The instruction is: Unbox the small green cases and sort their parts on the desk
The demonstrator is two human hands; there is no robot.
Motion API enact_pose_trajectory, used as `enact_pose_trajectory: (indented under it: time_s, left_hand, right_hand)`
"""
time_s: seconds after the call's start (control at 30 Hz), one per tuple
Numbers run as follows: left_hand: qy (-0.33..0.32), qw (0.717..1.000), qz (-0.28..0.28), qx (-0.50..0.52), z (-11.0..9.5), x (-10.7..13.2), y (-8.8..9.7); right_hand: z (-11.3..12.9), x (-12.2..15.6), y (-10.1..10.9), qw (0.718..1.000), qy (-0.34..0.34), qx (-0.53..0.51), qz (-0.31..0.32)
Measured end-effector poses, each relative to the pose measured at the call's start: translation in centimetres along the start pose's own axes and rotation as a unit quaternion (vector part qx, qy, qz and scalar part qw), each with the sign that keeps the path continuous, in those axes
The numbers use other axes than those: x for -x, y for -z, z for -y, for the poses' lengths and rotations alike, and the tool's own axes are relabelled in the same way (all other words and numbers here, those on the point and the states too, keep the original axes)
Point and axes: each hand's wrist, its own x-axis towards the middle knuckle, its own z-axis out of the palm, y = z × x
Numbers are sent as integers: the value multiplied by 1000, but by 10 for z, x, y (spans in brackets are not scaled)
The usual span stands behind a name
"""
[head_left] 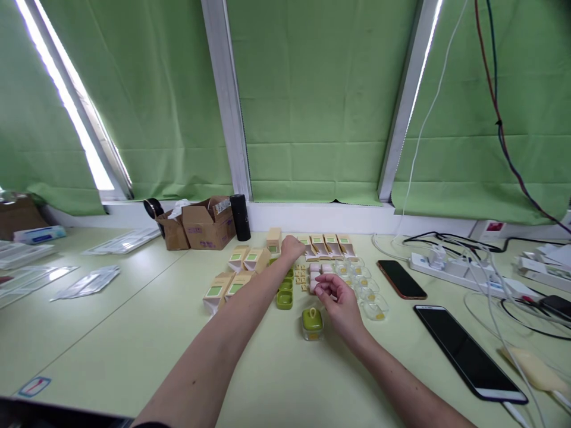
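Note:
My left hand (292,248) reaches to the far part of the table, between a small upright carton (273,240) and a row of opened cartons (331,248). Its fingers are hidden behind the back of the hand. My right hand (339,300) has thumb and forefinger closed at a pale pink block (313,286), beside more such blocks. Just left of these lie small yellow pieces (300,277) in rows and a column of green square lids (284,299). Clear square cups (375,307) stand right of my right hand. A clear jar with a looped green lid (312,322) stands nearer me.
Folded cartons (218,291) stand left of my left forearm. Behind are cardboard boxes (209,224) and a black cylinder (240,217). On the right lie two phones (468,351), a power strip (473,278) and tangled cables. Clear plastic packs (87,282) lie at left.

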Motion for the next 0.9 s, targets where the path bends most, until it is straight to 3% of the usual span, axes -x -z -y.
enact_pose_trajectory:
  time_s: [0.27, 0.5, 0.63, 0.77, 0.9]
  left_hand:
    - [-25, 1000, 17, -5, 0, 2, -6]
    - [-92, 996, -5, 15, -4, 26, 16]
    - [-165, 986, -4, 25, -2, 66, 38]
    - [-234, 972, 26, 17, 13, 125, 57]
    - [-320, 941, 99, -40, 32, 184, 67]
  right_hand:
    - [-4, -3, 3, 1000, -2, 1, 1]
    - [-5, -5, 7, 1000, 7, 4, -17]
    - [-6, -7, 8, 999, 5, -5, -33]
    - [-6, -7, 9, 999, -6, -12, -41]
    - [-5, -7, 10, 999, -14, -18, -47]
